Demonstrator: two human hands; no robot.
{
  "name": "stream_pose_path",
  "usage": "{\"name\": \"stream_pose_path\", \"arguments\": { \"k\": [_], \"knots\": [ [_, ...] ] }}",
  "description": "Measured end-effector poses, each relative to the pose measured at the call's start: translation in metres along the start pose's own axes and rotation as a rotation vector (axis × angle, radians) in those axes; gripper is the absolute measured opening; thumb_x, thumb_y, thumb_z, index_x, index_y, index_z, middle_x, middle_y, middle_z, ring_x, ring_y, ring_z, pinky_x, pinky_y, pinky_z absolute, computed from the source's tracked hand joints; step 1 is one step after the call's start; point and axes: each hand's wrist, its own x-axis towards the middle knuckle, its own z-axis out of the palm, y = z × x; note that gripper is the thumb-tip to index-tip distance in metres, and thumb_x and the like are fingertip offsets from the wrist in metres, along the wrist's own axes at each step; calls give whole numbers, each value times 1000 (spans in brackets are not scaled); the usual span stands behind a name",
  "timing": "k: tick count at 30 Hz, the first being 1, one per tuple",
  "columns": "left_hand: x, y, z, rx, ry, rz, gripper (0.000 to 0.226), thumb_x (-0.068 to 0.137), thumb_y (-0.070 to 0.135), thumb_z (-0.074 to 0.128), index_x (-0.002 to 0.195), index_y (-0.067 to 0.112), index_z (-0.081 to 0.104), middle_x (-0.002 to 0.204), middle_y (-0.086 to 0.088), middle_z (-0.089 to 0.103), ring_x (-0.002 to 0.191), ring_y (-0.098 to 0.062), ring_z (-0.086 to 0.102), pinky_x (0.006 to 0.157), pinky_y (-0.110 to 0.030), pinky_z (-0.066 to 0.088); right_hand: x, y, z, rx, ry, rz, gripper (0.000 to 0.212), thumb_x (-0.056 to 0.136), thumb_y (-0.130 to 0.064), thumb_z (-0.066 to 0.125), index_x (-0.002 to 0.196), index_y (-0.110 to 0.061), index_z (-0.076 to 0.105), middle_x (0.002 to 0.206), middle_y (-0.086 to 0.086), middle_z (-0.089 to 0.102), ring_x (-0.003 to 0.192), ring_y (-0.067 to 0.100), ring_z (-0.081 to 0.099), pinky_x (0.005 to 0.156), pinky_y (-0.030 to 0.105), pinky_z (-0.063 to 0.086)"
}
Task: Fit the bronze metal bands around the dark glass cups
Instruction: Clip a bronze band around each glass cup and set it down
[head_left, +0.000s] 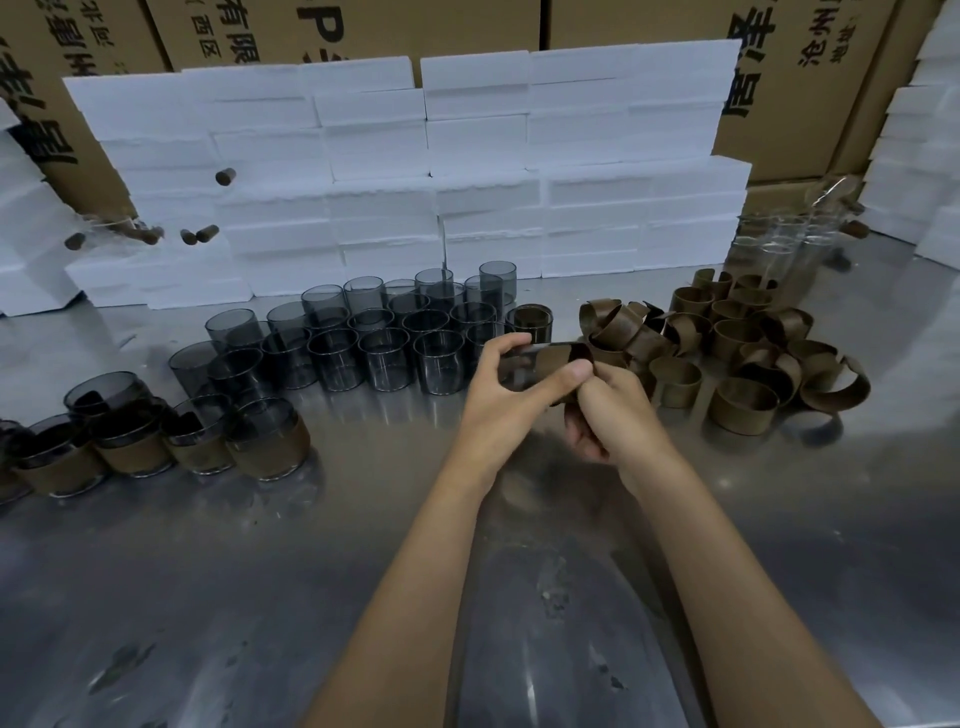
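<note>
Both hands work above the steel counter (363, 545), just in front of the bare cups (387, 358). The left hand (498, 410) has its grip closed on a dark cup (519, 366) held on its side, thumb across the near wall and fingers (501, 347) curled over the far rim. The right hand (618, 415) has its grip closed on a bronze band (563, 357), which sits at the cup's right end; how far it has slid on I cannot tell, since thumb and knuckles cover the join. Finished cups (265, 447) with bands stand at the left, and the loose bands (727, 358) lie heaped at the right, some sprung open. The main risk, as I judge it, is the band going on crooked: if one edge leads, it may bind on the glass and scrape or jam. Forcing it then could squeeze the thin wall or make the cup slip from the left hand onto the bare cups just beyond. A band spread too wide may not hold afterwards. An elbow swung sideways could also topple the close-packed rows.
</note>
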Motion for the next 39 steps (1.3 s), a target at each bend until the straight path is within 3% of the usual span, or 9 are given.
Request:
{"name": "stream_pose_path", "arguments": {
  "k": [3, 6, 8, 10, 15, 19, 31, 36, 39],
  "knots": [
    [2, 1, -3, -198, 30, -69, 79, 56, 54, 88, 125, 28, 62, 127, -6, 65, 104, -21, 73, 85, -37, 61, 1, -6, -2, 58, -44, 47, 43, 86, -52, 45, 76, -16, 67, 50, 5, 52, 37, 14, 37, 44, 24, 30],
    [2, 3, -4, -328, -16, -138, 79, 58, 48, 87, 127, 17, 63, 124, -17, 69, 99, -27, 74, 81, -40, 61, 2, -7, -1, 38, 43, 18, 49, 72, -70, 43, 57, -30, 66, 56, -8, 58, 44, 4, 49, 62, 31, 37],
    [1, 3, -2, -353, -62, -161, 75, 62, 46, 87, 126, 16, 64, 120, -17, 71, 102, -29, 73, 84, -44, 61, 4, -6, 0, 98, 37, -17, 49, 70, -81, 45, 78, -44, 76, 76, -17, 73, 71, -7, 66, 79, 34, 50],
    [0, 3, 0, -378, -110, -167, 67, 66, 43, 86, 124, 15, 66, 116, -17, 72, 107, -32, 72, 87, -46, 61, 6, -4, 0, 195, -44, -25, 66, 74, -84, 50, 117, -39, 74, 107, -9, 78, 105, 7, 71, 100, 46, 54],
    [0, 1, -3, -369, -171, -167, 63, 78, 38, 81, 131, 9, 62, 126, -24, 67, 120, -36, 66, 101, -56, 54, 1, -6, 1, 143, -197, -68, 68, 78, -89, 45, 109, -39, 78, 114, -6, 78, 116, 12, 69, 110, 47, 47],
    [0, 1, -7, -379, -166, -169, 58, 78, 38, 80, 124, 7, 66, 128, -26, 65, 122, -39, 65, 100, -55, 55, -1, -6, -4, 80, -277, -102, 72, 80, -90, 42, 113, -38, 77, 114, -6, 78, 116, 10, 69, 111, 44, 47],
    [2, -2, -10, -424, -198, -175, 61, 76, 35, 79, 127, 4, 67, 123, -23, 71, 118, -34, 68, 97, -50, 57, 1, 0, 3, 79, -137, -126, 69, 78, -91, 35, 96, -42, 80, 100, -9, 80, 104, 5, 72, 108, 42, 49],
    [2, -2, -10, -475, -159, -185, 42, 79, 29, 78, 115, 7, 74, 116, -23, 72, 113, -37, 70, 86, -46, 61, 1, 3, 8, 60, -20, -144, 70, 87, -84, 33, 90, -35, 82, 90, -13, 80, 94, 0, 72, 88, 27, 53],
    [2, -4, -8, -500, -137, -194, 45, 87, 22, 72, 128, 4, 66, 122, -27, 69, 114, -38, 69, 87, -48, 61, 4, 4, 7, 77, 53, -135, 59, 100, -68, 38, 83, -29, 80, 83, -12, 79, 83, -2, 73, 77, 23, 55]
  ]
}}
